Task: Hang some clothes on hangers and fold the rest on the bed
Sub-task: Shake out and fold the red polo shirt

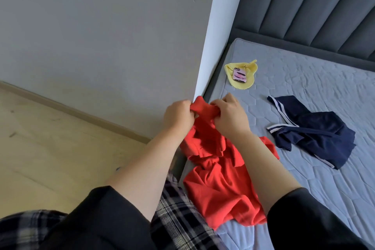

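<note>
Both hands bunch the top edge of a red shirt (219, 170): the left hand (178, 116) and right hand (230, 116) each curl fingers round the fabric, lifting it while the rest trails onto the mattress (304, 87) edge, near a navy garment (316, 132).

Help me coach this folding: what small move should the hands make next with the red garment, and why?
Probably draw the left hand and right hand apart along the edge they pinch. They grip the red garment close together, and the rest lies bunched on the mattress, too crumpled to fold.
</note>
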Available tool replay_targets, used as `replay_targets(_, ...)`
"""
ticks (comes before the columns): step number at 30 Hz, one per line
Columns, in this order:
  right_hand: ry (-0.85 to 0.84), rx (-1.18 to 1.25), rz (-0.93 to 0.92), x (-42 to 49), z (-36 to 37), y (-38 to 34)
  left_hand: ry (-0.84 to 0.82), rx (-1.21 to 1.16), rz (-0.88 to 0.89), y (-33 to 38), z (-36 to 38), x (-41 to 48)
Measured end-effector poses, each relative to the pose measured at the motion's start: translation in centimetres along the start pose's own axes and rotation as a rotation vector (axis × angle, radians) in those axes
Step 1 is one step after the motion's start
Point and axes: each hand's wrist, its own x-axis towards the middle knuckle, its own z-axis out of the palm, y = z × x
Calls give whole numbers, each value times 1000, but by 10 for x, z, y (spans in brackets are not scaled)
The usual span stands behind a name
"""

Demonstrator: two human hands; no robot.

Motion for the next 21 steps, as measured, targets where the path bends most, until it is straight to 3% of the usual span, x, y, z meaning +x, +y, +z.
replay_targets(6, -63, -39, -119, 52, -40, -71, 112, 173, 108, 19, -116, 36)
replay_targets(13, -231, 223, -200, 130, -123, -194, 311, 289, 120, 40, -279, 74)
replay_targets(17, -62, 272, -266, 171, -165, -264, 404, 378, 101, 52, -365, 88)
replay_targets(21, 236, -43, -384, 211, -199, -315, 504, 628, 110, 52, -437, 94)
